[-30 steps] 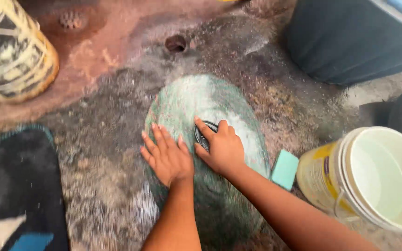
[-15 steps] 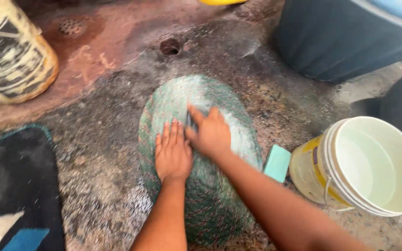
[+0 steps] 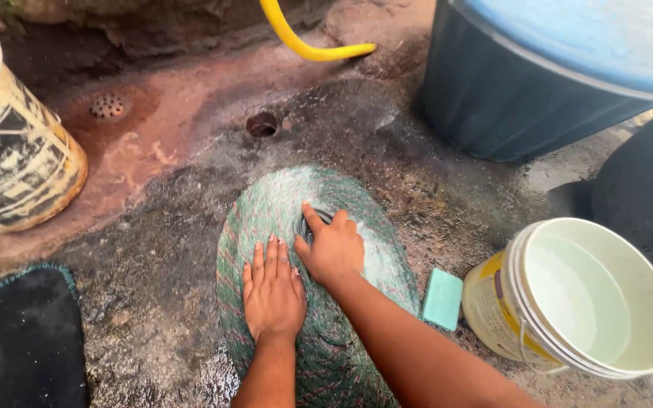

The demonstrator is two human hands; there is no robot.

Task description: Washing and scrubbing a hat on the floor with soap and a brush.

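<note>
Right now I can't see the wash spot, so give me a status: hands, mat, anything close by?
Left hand flat on green mat. Right hand closed on dark scrubber, on mat. Soap bar and white bucket beside mat, right side.

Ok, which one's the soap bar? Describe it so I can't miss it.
Start at the white bucket lying tilted at lower right. Between it and the green oval mat lies the soap bar, on the wet floor. It is the only small, flat, pale turquoise rectangle there.
</note>
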